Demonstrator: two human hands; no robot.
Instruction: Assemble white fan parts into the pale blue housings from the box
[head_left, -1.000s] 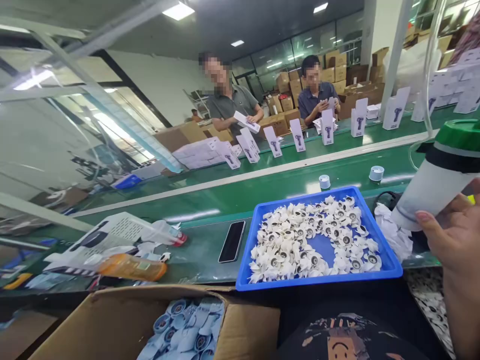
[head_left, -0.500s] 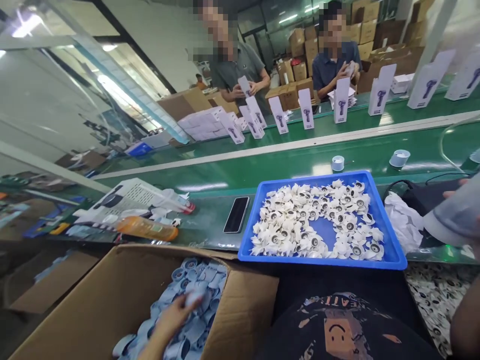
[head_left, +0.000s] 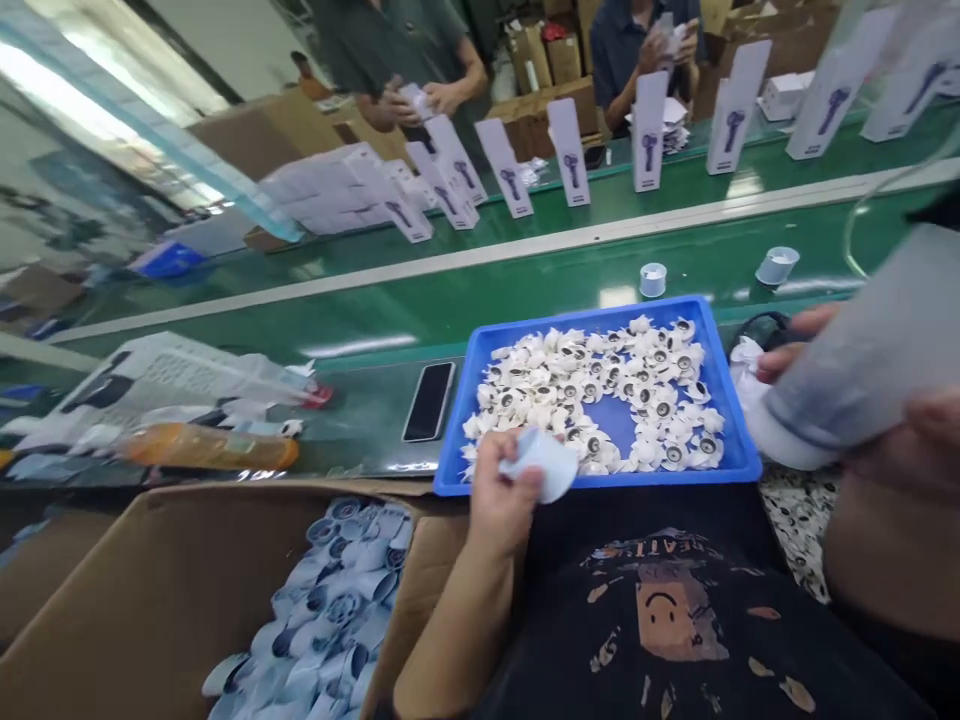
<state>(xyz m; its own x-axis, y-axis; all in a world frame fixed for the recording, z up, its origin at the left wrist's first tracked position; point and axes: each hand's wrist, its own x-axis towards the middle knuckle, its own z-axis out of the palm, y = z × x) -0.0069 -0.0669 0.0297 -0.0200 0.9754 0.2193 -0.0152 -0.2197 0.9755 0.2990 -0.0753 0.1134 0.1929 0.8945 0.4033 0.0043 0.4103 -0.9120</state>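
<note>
- Clock set on the blue tray (head_left: 600,482), which holds white fan wheels (head_left: 517,385) on the worktop (head_left: 360,440).
- Left hand (head_left: 501,500), 7–8 o'clock: grip closed, thumb and fingers pinching the wall of a pale blue cup (head_left: 551,470). Cup tilted at the near-left rim; contact with the rim cannot be told.
- Right hand (head_left: 919,435), 3 o'clock: grip spread wide around a pale cylinder (head_left: 862,340), leaning, lower end near the tray's right edge.
- Cardboard box (head_left: 112,580) of blue parts (head_left: 322,620), 8 o'clock.
- Risk, judged: a one-sided pinch could let the cup twist or drop among the wheels.
- Low wrist could catch the rim, jolting the tray.
- Cylinder, if swung toward 9 o'clock, might knock the tray; broad girth could also make it slip.
</note>
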